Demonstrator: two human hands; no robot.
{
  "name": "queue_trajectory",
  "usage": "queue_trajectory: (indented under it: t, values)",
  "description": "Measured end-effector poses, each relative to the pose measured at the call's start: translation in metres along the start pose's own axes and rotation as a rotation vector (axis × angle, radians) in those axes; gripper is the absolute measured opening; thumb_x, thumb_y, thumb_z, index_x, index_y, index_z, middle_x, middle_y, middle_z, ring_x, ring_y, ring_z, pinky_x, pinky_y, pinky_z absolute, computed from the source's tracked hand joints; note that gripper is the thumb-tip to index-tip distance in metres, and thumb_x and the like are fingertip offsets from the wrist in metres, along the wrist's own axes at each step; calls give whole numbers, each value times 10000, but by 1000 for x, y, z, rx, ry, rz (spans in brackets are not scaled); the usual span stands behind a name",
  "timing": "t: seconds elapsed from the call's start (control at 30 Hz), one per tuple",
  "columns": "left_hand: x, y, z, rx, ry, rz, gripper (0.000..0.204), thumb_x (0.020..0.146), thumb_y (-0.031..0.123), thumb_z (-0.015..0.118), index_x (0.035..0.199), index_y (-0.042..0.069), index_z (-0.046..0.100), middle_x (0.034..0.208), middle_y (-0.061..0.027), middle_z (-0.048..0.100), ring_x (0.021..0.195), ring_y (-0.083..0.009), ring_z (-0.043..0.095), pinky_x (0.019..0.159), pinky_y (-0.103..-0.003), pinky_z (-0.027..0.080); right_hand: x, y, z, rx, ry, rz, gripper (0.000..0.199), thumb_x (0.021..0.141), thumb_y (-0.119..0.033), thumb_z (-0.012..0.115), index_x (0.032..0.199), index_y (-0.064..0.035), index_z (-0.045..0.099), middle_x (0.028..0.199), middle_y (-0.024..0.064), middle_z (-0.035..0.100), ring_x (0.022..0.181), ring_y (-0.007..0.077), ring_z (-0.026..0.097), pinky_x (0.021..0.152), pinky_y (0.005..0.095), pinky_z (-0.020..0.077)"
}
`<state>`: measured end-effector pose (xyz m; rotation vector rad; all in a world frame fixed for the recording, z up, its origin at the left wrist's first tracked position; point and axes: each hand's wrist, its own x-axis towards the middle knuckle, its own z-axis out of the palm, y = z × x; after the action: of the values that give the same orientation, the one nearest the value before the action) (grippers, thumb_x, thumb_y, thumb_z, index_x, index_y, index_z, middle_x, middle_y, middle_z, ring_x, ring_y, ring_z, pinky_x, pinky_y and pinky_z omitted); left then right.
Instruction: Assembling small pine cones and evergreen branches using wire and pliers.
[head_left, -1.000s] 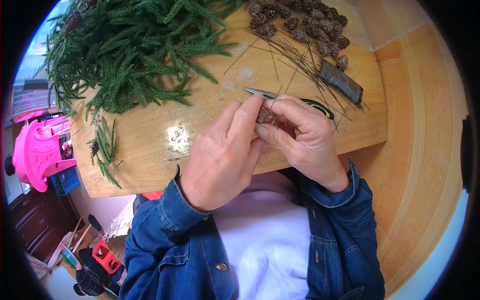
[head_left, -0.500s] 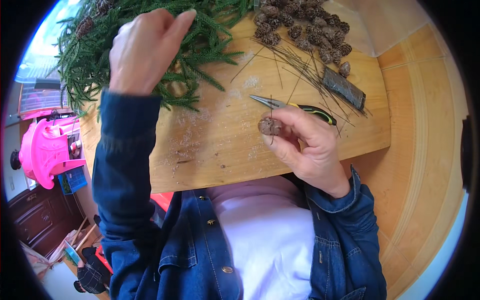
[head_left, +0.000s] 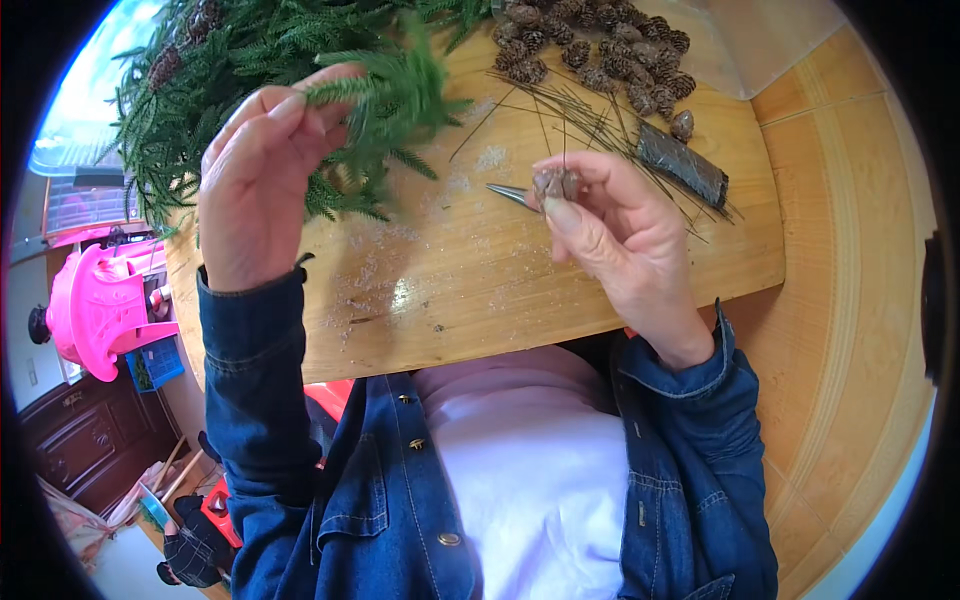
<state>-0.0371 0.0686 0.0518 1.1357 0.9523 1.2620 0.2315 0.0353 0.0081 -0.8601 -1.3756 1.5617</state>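
Note:
Between the thumb and fingers of my left hand (head_left: 262, 180) is the stem of a green artificial pine sprig (head_left: 395, 95), its needles blurred by motion. That hand is over the left part of the table, in front of a large heap of pine branches (head_left: 250, 45). My right hand (head_left: 630, 225) pinches a small brown pine cone (head_left: 556, 185), from which a thin wire sticks up. Pliers (head_left: 508, 192) with a pointed metal nose lie on the table behind the right hand, their handles hidden by it.
Many loose pine cones (head_left: 625, 60) are piled at the table's back right. Thin dark wires (head_left: 560, 105) lie scattered beside a dark wrapped bundle (head_left: 683, 165). Clear crumbs dot the wooden tabletop (head_left: 450, 290). A pink plastic chair (head_left: 100, 310) stands off to the left.
My left hand has come back from the branch heap, turned over, and now has a pine sprig in it. The right hand has lifted the pine cone slightly away, now covering the pliers' handles.

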Motion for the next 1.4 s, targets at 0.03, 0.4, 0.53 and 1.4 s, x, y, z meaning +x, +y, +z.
queue_trajectory:
  t: [0.03, 0.4, 0.53, 1.4]
  values:
    - [-7, -2, 1, 0, 1, -2, 215, 924, 173, 447, 844, 16, 572, 1190, -213, 576, 1054, -280, 577, 900, -390, 441, 2, 2, 1, -3, -12, -19, 270, 916, -90, 576, 1170, -2, 543, 1051, 73, 598, 731, 62, 536, 612, 170, 431]
    - [-61, -42, -9, -838, -4, -153, 265, 936, 178, 399, 818, -21, 527, 1283, -299, 461, 1195, -414, 453, 984, -538, 379, -8, 26, 22, 374, -112, 92, 316, 930, -152, 552, 1219, -26, 520, 1325, 204, 469, 691, 88, 569, 502, 159, 394]
    - [-70, -50, -13, -957, 53, -158, 286, 944, 177, 390, 816, -40, 525, 1289, -290, 450, 1235, -404, 412, 997, -548, 365, -9, 31, 34, 380, -168, 145, 337, 928, -176, 561, 1223, -19, 515, 1294, 200, 489, 669, 104, 594, 465, 161, 367]
    - [-74, -62, 8, 640, 23, 168, 373, 918, 131, 491, 1249, -42, 489, 1206, -106, 565, 1124, -209, 511, 981, -343, 357, -6, 64, 26, -88, -318, -38, 237, 871, -28, 592, 1087, 61, 547, 990, 70, 486, 841, 101, 490, 739, 220, 401]
